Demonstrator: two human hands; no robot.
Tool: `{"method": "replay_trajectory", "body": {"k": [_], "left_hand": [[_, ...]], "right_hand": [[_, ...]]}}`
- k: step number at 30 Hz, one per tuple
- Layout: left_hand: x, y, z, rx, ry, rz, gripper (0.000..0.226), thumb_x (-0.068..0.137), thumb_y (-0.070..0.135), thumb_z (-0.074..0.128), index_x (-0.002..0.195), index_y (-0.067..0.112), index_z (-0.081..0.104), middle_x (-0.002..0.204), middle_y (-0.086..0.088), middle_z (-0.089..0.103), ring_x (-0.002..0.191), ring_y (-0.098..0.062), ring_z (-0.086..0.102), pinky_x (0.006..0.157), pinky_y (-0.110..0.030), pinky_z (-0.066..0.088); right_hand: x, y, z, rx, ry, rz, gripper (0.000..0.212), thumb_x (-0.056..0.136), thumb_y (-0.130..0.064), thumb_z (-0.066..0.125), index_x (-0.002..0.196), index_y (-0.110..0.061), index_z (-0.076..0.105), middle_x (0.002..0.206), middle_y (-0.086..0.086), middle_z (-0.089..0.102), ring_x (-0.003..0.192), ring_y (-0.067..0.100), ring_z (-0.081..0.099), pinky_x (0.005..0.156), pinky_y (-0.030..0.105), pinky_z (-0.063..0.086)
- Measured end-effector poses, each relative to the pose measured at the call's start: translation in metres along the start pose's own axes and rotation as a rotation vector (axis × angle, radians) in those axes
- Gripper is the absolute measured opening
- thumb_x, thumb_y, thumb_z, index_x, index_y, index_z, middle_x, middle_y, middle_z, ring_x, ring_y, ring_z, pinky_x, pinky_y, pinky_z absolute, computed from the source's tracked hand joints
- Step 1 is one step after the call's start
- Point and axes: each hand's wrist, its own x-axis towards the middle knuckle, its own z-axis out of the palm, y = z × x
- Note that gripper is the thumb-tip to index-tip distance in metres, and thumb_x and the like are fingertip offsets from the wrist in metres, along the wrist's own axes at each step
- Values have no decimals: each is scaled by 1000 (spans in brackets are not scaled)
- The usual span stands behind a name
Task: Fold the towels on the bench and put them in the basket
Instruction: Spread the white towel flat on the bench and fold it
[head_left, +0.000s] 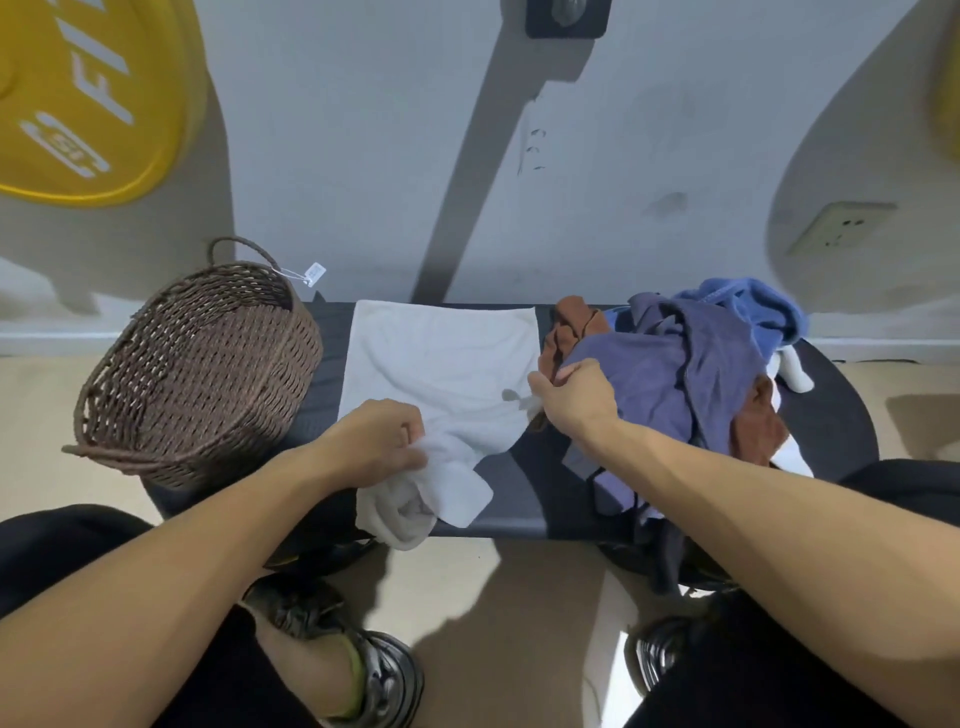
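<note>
both hands on the white towel

the person leans over the dark tabletop (524, 499) with both bare forearms stretched forward. the left hand (376, 441) is turned knuckles-up, its fingers curled and bunching the near corner of the white towel (441, 358); below that grip the cloth hangs in a crumpled roll over the tabletop's front edge. the right hand (574, 397) reaches further in, fist closed and thumb on top, pinching the towel's right edge just where it meets the heap of towels (691, 374). the rest of the white towel lies spread flat across the middle of the tabletop.

the heap, purple, blue, rust-brown and white, sits on the right end. the brown woven basket (202, 374) sits on the left end, tipped toward the person, just beside the towel.

a small white tag (314, 273) hangs from the basket's far handle; its print is too small to read. on the yellow disc (88, 98) against the wall, white letters "fi" show before the frame cuts them off.
</note>
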Motion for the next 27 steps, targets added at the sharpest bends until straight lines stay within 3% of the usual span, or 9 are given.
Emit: {"method": "replay_trajectory", "body": {"k": [2,5,6,8,11,16,19,24,27], "left_hand": [[2,-3,1,-6,69,-32,24,80,29,74,70,30,52,70,14,55,67,-3,48,61,-25,37],[6,-6,10,-29,121,-45,13,83,28,70,80,22,60,80,10,59,80,-15,54,69,-32,43],[6,-6,14,-36,126,-41,12,83,27,69,83,18,61,81,7,60,83,-18,55,71,-34,44],[6,-9,22,-13,161,-22,15,84,26,69,88,15,59,85,5,56,87,-20,52,74,-34,41],[4,-8,23,76,283,68,26,80,26,74,94,12,57,94,2,51,92,-20,47,79,-32,37],[-7,6,23,142,-58,73,47,73,40,75,112,23,56,104,5,51,100,-15,50,80,-27,40],[-9,4,29,328,-17,63,47,82,39,67,124,22,54,115,0,52,110,-20,48,85,-30,39],[-7,6,17,140,-40,60,18,89,34,65,97,18,68,95,4,55,102,-16,49,88,-29,41],[-14,16,-5,-138,-7,29,10,88,30,67,85,20,66,85,9,61,84,-10,56,73,-20,43]], "right_hand": [[-6,-8,1,49,6,-75,29,94,-37,63,91,-11,49,81,1,53,72,18,50,62,31,36],[-25,-22,16,-77,-313,-288,33,86,-36,70,64,-19,51,58,-9,49,50,7,41,51,22,37],[-32,-23,25,-174,-440,-322,26,81,-38,75,73,-20,58,65,-10,55,55,5,46,53,18,39],[-43,-17,42,-378,-589,-395,46,76,-45,79,104,-16,57,93,-3,56,78,13,52,65,25,42],[-45,0,59,-542,-588,-487,59,76,-42,79,116,-14,46,110,5,45,93,23,47,76,34,41],[-31,-2,58,-571,-571,-568,11,87,-25,63,90,-17,57,105,7,59,93,28,58,78,34,47],[-29,-9,56,-573,-557,-559,8,90,-21,55,85,-16,58,98,8,68,81,24,54,68,30,41],[-38,-22,47,-442,-768,-477,36,87,-48,66,97,-15,57,92,-1,65,80,18,56,72,31,46],[-45,-41,36,-367,-792,-503,51,76,-62,73,103,-23,54,98,-5,65,85,12,59,75,27,48]]}}
